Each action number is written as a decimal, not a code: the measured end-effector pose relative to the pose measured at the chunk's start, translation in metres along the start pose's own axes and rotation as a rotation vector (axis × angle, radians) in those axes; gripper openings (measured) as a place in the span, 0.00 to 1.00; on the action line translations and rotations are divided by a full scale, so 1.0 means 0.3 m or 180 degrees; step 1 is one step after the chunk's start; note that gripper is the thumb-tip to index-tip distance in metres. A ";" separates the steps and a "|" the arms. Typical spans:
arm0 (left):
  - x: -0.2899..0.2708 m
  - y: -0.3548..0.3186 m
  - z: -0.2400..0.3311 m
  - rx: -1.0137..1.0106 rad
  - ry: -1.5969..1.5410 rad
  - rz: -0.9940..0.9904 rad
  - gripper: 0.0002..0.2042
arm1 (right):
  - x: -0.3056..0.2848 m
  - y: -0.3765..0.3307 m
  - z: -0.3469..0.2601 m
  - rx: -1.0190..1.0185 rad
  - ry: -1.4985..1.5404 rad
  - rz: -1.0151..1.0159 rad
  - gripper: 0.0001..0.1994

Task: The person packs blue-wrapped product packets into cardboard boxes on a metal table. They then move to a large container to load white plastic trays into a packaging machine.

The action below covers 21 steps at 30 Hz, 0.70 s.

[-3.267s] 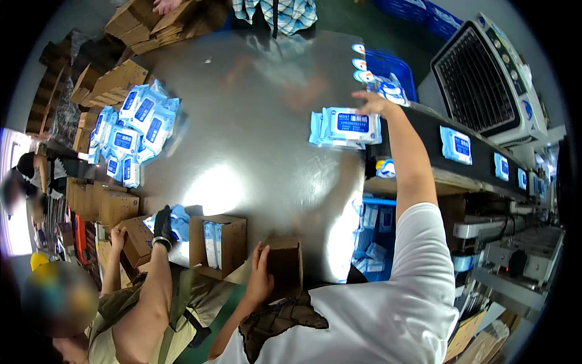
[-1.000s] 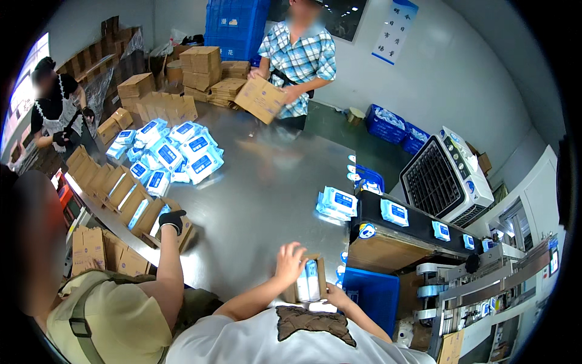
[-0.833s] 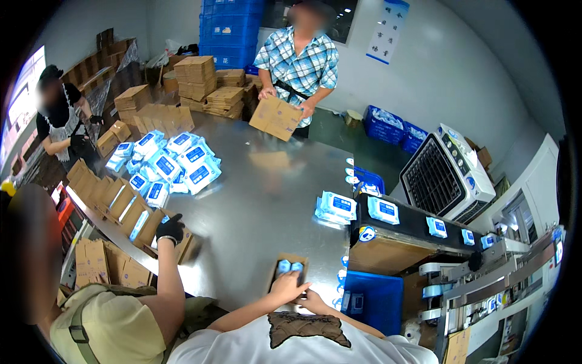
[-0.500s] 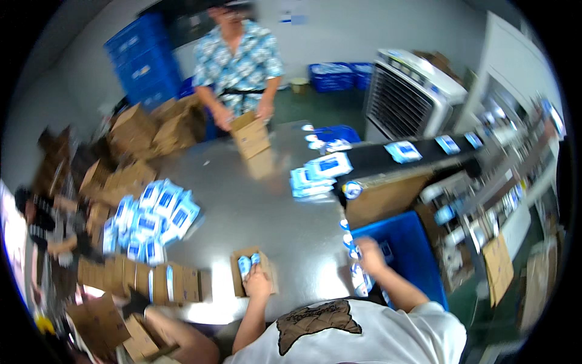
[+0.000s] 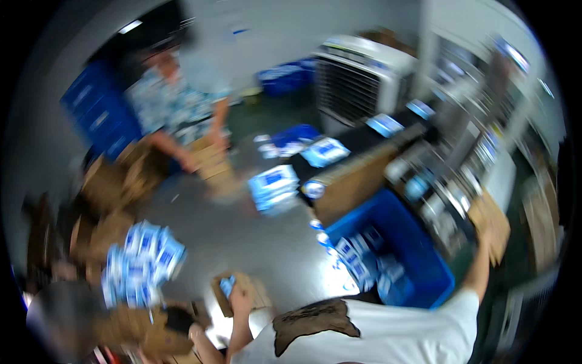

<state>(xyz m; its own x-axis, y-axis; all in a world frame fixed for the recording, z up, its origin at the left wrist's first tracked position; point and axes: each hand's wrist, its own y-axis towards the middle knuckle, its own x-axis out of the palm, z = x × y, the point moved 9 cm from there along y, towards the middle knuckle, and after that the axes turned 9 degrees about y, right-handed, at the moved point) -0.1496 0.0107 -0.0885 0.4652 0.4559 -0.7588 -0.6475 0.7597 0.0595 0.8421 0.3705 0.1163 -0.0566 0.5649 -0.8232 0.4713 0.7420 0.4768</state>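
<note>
My left hand (image 5: pixel 240 299) is closed at the near right side of a small open cardboard box (image 5: pixel 222 301) on the metal table. A blue-and-white packet (image 5: pixel 227 285) shows inside the box, beside my fingers. My right arm stretches far out to the right, where my right hand (image 5: pixel 485 233) meets a flat piece of tan cardboard (image 5: pixel 498 228) near the machine. Blur smears those fingers, so their grip is unclear. Below that arm, a blue bin (image 5: pixel 433 276) holds several blue-and-white packets (image 5: pixel 357 261).
A packet pile (image 5: pixel 142 261) lies on the table's left, and a stack (image 5: pixel 274 188) by the black conveyor (image 5: pixel 357 136). Across the metal table (image 5: pixel 206 233), a person (image 5: pixel 179 100) handles a cardboard box (image 5: pixel 211 161). Another person's arm (image 5: pixel 203 343) shows at lower left.
My right hand has left the blue bin's near edge and reached right to the flat cardboard. My left hand stays at the box. The view has swung right, and packets along the conveyor have shifted.
</note>
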 end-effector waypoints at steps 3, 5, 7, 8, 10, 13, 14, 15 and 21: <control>-0.124 -0.047 0.067 -0.0925 0.0673 -0.0255 0.23 | 0.146 -0.050 0.010 -0.0704 -0.1102 -0.0025 0.25; -0.214 -0.071 0.100 -0.1124 0.1062 -0.0485 0.23 | 0.206 -0.149 -0.050 -0.0497 -0.1151 -0.0631 0.13; -0.216 -0.088 0.088 -0.1216 0.1171 -0.0323 0.23 | 0.200 -0.139 -0.096 -0.0425 -0.0768 -0.0324 0.11; -0.201 -0.091 0.085 -0.1218 0.1188 -0.0315 0.23 | 0.201 -0.123 -0.126 -0.0529 -0.0792 -0.0449 0.10; -0.208 -0.088 0.073 -0.1169 0.1166 -0.0282 0.22 | 0.195 -0.105 -0.156 -0.0673 -0.0864 -0.0710 0.10; -0.160 -0.086 0.074 -0.1155 0.1144 -0.0310 0.24 | 0.103 -0.045 -0.161 -0.0792 -0.1042 -0.1064 0.09; -0.175 -0.084 0.099 -0.1147 0.1133 -0.0264 0.25 | 0.071 -0.053 -0.187 -0.0815 -0.1081 -0.1215 0.09; -0.183 -0.085 0.113 -0.1142 0.1124 -0.0216 0.26 | 0.007 -0.063 -0.221 -0.0746 -0.1026 -0.1021 0.09; -0.165 -0.066 0.161 -0.1119 0.1263 -0.0142 0.36 | -0.124 -0.098 -0.289 -0.0530 -0.1305 -0.1070 0.11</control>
<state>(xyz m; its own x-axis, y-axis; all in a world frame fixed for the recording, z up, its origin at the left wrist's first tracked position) -0.1306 -0.0044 -0.0207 0.2770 0.1645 -0.9467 -0.8273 0.5420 -0.1479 0.7539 0.3590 0.1595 0.1830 0.1251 -0.9751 0.3392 0.9229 0.1821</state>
